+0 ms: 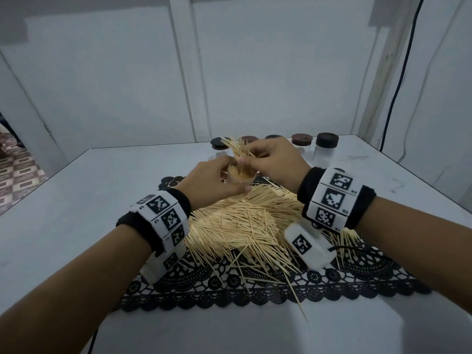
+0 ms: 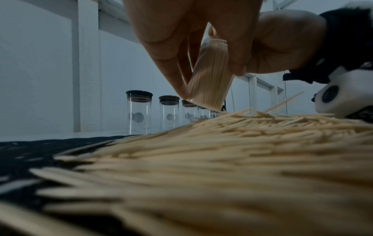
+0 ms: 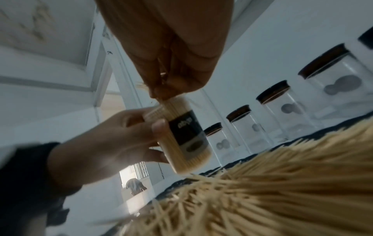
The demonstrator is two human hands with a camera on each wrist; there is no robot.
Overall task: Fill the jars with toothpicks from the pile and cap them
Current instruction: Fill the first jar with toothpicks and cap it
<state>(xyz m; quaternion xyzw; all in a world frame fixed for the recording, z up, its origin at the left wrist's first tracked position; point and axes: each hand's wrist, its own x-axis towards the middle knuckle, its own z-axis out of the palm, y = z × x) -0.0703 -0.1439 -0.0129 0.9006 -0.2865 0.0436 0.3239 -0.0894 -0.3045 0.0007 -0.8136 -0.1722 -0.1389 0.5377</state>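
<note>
My left hand (image 1: 213, 178) grips a small clear jar (image 1: 241, 175) packed with toothpicks, tilted, just above the pile (image 1: 245, 221). In the left wrist view the jar (image 2: 210, 79) hangs between thumb and fingers over the pile (image 2: 222, 159). My right hand (image 1: 273, 159) pinches a fanned bundle of toothpicks (image 1: 236, 146) at the jar's open mouth. The right wrist view shows the jar (image 3: 185, 135) with its dark label, the left hand (image 3: 113, 143) around it, and the right hand's fingers (image 3: 173, 76) pinching toothpicks at its top.
A black lace mat (image 1: 255, 287) lies under the pile on the white table (image 1: 76, 226). Several empty capped jars (image 1: 327, 149) stand in a row at the back, seen too in the left wrist view (image 2: 139, 111). Stray toothpicks (image 1: 293, 290) reach toward the front edge.
</note>
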